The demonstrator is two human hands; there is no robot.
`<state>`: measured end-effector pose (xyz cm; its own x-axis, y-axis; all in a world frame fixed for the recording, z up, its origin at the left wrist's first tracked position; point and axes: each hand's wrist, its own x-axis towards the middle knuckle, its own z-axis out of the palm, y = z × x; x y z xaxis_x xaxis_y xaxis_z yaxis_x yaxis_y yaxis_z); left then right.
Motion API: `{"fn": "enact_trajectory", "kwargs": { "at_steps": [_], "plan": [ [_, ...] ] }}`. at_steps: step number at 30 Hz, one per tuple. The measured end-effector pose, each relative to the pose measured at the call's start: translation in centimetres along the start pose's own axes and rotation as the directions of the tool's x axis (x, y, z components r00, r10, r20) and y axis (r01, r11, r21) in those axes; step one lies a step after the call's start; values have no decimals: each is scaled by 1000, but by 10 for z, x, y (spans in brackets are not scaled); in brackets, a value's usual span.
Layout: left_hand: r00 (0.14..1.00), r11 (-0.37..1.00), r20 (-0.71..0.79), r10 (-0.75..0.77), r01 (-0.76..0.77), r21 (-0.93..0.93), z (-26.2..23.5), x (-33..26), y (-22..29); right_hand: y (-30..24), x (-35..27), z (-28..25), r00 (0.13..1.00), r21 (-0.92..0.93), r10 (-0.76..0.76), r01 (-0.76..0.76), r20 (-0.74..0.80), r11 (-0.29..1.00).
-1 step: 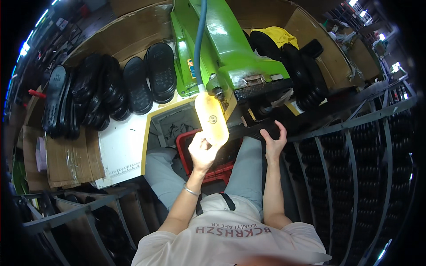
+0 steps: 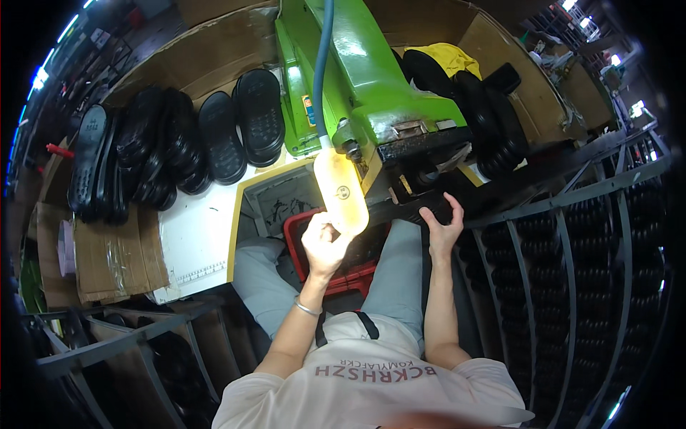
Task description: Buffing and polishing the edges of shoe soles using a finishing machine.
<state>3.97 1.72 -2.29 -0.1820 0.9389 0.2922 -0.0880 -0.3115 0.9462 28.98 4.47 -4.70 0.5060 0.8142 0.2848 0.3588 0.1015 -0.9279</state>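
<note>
1. Lowest, between my knees, sits the red crate (image 2: 295, 247).
2. My left hand (image 2: 325, 247) is curled at the lit lamp's (image 2: 343, 189) near end; whether it grips anything, I cannot tell.
3. My right hand (image 2: 444, 227) grasps the black shoe sole (image 2: 433, 203) between thumb and fingers, beneath the green machine's (image 2: 357, 64) head; a metal rail (image 2: 568, 198) bounds the right.
4. Left, the white worktable (image 2: 189, 239) leaves bare room inside its yellow edge.
5. Farther, stacked soles (image 2: 259, 118) crowd the machine's left side, before cardboard walls (image 2: 193, 44).
</note>
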Motion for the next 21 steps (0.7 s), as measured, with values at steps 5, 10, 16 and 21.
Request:
{"fn": "enact_trajectory", "kwargs": {
  "at_steps": [5, 10, 16, 21],
  "plan": [
    [998, 976, -36, -55, 46, -213, -10, 0, 8, -12, 6, 3, 990, 180, -106, 88, 91, 980],
    [994, 944, -84, -69, 38, -327, -11, -3, 18, 18, -9, 37, 930, 529, 39, -242, 366, 814],
    [994, 961, -79, -82, 57, -272, 24, 4, 42, 75, -49, 69, 792, 640, 253, -602, 556, 478],
    [954, 918, -95, 284, -242, 314, 39, 21, 24, 96, -58, 70, 797, 691, 301, -604, 524, 397]
  ]
}}
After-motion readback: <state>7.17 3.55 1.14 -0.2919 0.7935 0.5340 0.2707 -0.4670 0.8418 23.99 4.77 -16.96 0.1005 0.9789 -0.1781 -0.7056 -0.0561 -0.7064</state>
